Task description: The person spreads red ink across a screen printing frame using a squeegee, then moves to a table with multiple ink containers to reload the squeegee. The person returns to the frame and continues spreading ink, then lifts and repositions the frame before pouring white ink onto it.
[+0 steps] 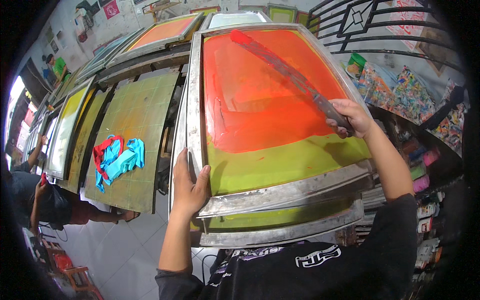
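Note:
A large screen-printing frame [199, 100] with a worn metal rim lies tilted before me. Wet orange-red ink covers most of its mesh, and a yellow-green band shows along the near side. My left hand [189, 190] grips the frame's near left side, thumb on the rim and fingers along the outer edge. In my right hand [352, 117] is the dark handle of a long ink spatula [280, 67], fingers closed round it. Its blade slants up and left above the mesh, with thick red ink at the far end.
A second screen frame [280, 231] sits beneath. Left stands a green board [140, 105] holding a crumpled blue-and-red cloth [117, 157]. Another person's arm [36, 200] is farther left. More screens [160, 32] lie behind; ink-spattered sacks [415, 95] and containers [425, 225] are at right.

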`<act>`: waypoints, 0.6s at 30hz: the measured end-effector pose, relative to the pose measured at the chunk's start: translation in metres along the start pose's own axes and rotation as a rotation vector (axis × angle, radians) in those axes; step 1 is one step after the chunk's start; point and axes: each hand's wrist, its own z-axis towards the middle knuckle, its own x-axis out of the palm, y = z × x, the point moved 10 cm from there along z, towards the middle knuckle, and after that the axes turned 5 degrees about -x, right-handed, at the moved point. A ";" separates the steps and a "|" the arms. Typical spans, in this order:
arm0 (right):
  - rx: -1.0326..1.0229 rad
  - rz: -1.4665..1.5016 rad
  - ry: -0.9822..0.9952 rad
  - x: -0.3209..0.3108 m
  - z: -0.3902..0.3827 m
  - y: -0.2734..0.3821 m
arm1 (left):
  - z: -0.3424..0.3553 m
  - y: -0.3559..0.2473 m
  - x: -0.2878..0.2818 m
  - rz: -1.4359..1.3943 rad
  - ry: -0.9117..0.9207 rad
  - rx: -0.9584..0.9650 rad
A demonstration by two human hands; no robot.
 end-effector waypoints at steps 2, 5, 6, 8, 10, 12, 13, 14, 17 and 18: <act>-0.042 -0.046 -0.045 -0.010 -0.003 0.001 | 0.001 -0.004 0.001 0.003 -0.008 0.022; -0.108 -0.136 -0.184 -0.036 0.001 0.004 | 0.009 -0.009 0.005 0.035 -0.017 0.045; -0.109 -0.160 -0.208 -0.035 0.002 0.002 | 0.007 -0.005 0.004 0.014 -0.026 0.040; -0.085 -0.169 -0.229 -0.025 0.006 0.004 | 0.005 -0.001 -0.002 0.008 -0.056 0.037; -0.100 -0.214 -0.291 -0.029 0.001 0.003 | 0.004 -0.002 -0.006 0.001 -0.060 0.044; -0.130 -0.247 -0.354 -0.036 -0.012 0.002 | 0.010 -0.001 0.002 -0.032 -0.043 0.064; -0.139 -0.239 -0.310 -0.033 -0.014 -0.003 | 0.010 0.001 0.003 -0.040 -0.043 0.070; -0.161 -0.243 -0.265 -0.030 -0.015 -0.001 | 0.011 0.001 0.002 -0.068 -0.056 0.076; -0.180 -0.248 -0.238 -0.028 -0.026 -0.007 | 0.009 0.001 0.004 -0.094 -0.014 0.051; -0.193 -0.256 -0.224 -0.030 -0.029 -0.007 | 0.009 0.002 0.004 -0.083 -0.029 0.054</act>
